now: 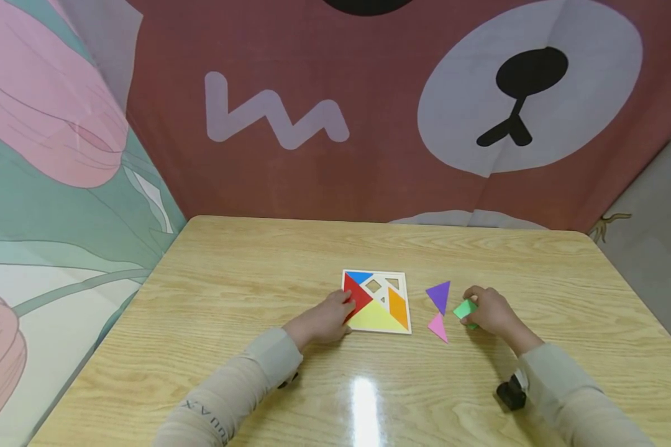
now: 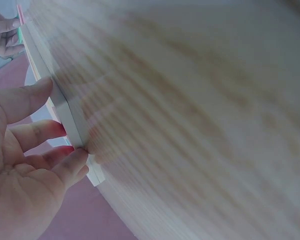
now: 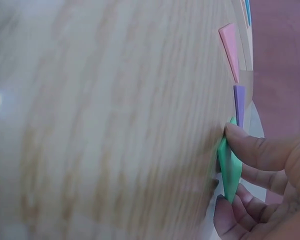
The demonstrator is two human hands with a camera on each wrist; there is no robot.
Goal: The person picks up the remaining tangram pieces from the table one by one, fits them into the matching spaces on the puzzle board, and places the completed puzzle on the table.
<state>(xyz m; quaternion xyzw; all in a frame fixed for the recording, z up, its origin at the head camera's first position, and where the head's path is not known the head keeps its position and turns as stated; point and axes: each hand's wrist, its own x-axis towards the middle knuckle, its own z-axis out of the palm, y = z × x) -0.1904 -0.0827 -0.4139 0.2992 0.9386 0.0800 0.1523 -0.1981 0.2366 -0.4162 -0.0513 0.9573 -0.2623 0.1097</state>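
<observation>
A white tangram board [image 1: 409,310] lies mid-table with red [image 1: 359,299], yellow [image 1: 377,318], blue [image 1: 359,277] and orange [image 1: 398,308] pieces set in it. Three recesses in it show bare, one of them square. My left hand [image 1: 328,318] grips the board's near left corner; in the left wrist view the thumb and fingertips press along its pale side edge [image 2: 72,120]. To the right, my right hand [image 1: 491,311] pinches a green square tangram piece [image 3: 231,170] between thumb and fingers, tilted up close over the table. Fingers partly cover it in the head view.
Between the board and my right hand lie a purple triangle [image 1: 439,297] and a smaller pink triangle [image 1: 438,328], their tips close together. The wooden table [image 1: 257,261] ends at a printed cloth [image 1: 291,180] behind. A black device [image 1: 511,393] sits under the right cuff.
</observation>
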